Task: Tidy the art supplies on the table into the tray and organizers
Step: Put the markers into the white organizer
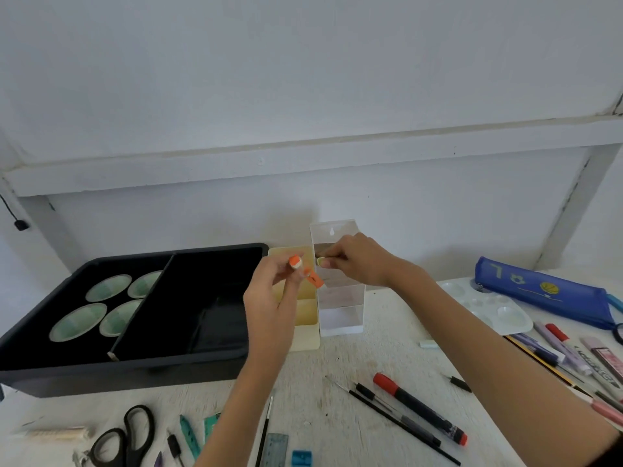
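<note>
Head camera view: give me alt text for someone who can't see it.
A right hand pinches a small yellow-green piece at the clear organizer; the left hand holds orange pieces by the cream organizer. Scissors and markers lie loose near a black tray.

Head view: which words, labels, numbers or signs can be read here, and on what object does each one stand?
Blue fabric pencil case: one yellow mark like "L", beside a flower and a ball drawing; no whole word.
Pale markers at the right edge: dark print, too blurred to read.
Grey ruler at the bottom edge: scale too small to read.
</note>
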A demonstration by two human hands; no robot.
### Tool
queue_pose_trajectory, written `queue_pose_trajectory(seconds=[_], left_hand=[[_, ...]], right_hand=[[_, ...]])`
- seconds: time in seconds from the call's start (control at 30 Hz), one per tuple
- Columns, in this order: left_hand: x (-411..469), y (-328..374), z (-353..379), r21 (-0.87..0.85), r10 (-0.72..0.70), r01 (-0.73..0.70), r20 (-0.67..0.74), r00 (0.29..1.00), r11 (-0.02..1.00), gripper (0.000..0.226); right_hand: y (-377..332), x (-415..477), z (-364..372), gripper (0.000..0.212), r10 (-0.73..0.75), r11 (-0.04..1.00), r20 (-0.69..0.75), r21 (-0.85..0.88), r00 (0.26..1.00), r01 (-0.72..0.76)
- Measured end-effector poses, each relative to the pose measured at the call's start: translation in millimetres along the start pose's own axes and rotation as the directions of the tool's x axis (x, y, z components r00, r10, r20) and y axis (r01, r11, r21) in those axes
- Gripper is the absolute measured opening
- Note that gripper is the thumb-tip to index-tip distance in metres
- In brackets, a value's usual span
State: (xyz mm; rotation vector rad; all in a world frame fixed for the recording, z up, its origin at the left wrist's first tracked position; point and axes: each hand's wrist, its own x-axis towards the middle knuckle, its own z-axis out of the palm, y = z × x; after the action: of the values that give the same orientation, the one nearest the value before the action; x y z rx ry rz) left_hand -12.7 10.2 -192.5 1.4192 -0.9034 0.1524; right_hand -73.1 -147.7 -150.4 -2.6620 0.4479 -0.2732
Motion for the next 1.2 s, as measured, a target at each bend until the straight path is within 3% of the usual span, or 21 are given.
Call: queue_pose_trajectory(seconds=[0.13,0.2,0.37,0.47,0.57,0.67,0.73,0.77,0.87,0.93,1.03,1.1,1.2], left_hand=[[-21.8,-11.2,-1.0,0.134,0.257,-0.265,0.074,0.964,0.955,0.021],[-28.5,-26.8,1.0,0.205,0.303,-0.329,0.15,0.941,0.922,0.021],[-30.0,-43.0,10.4,0.313,0.196,-0.303,0.329,0.924,0.9,0.039],[-23.2,-48.7,16.7,0.37,0.116,-0.257,0.362,0.925,0.893,0.045],[-16.3,-52.7,23.2,0.426,0.089,-0.241,0.346,0.934,0.872,0.033],[-12.9,-53.3,28.9,0.453,0.143,-0.294,0.339,0.93,0.842,0.031],[-11.8,-57.9,30.9,0.47,0.165,-0.32,0.341,0.925,0.823,0.032],[-12.0,-59.1,31.2,0.483,0.155,-0.327,0.362,0.919,0.812,0.034],[-11.2,-59.8,32.4,0.474,0.124,-0.292,0.353,0.927,0.831,0.029],[-9.6,-61.0,35.1,0.461,0.057,-0.184,0.275,0.96,0.868,0.021],[-10.1,-69.2,39.2,0.505,0.021,-0.108,0.175,0.984,0.856,0.016],[-9.4,-69.4,40.0,0.591,0.061,-0.166,0.193,0.979,0.789,0.012],[-7.9,-75.7,43.9,0.717,0.179,-0.314,0.26,0.949,0.622,0.037]], right_hand=[[2.4,-0.4,1.9,0.033,-0.014,1.0,-0.003,0.004,1.0,0.014],[4.5,0.1,3.9,0.036,-0.013,1.0,-0.003,0.001,1.0,0.013],[6.8,1.0,5.7,0.031,-0.035,0.999,-0.012,0.004,0.999,0.035],[10.8,-2.5,10.8,0.027,-0.114,0.993,-0.061,0.032,0.992,0.117],[23.0,-10.9,18.8,0.029,-0.213,0.976,-0.256,-0.009,0.943,0.218],[30.8,-19.2,22.8,0.029,-0.236,0.964,-0.511,-0.018,0.827,0.264],[34.5,-21.5,21.0,0.035,-0.214,0.966,-0.601,-0.01,0.77,0.26],[37.5,-21.8,19.7,0.042,-0.203,0.97,-0.598,-0.013,0.775,0.244],[52.7,-21.1,20.5,0.065,-0.191,0.981,-0.429,-0.056,0.883,0.185],[60.7,-18.6,27.9,0.064,-0.172,0.985,-0.377,-0.044,0.91,0.168],[63.3,-15.4,35.1,0.054,-0.156,0.986,-0.433,-0.011,0.888,0.167],[62.9,-14.5,37.1,0.053,-0.147,0.986,-0.452,0.002,0.88,0.166],[63.9,-14.6,38.7,0.056,-0.137,0.988,-0.447,0.005,0.884,0.155]])
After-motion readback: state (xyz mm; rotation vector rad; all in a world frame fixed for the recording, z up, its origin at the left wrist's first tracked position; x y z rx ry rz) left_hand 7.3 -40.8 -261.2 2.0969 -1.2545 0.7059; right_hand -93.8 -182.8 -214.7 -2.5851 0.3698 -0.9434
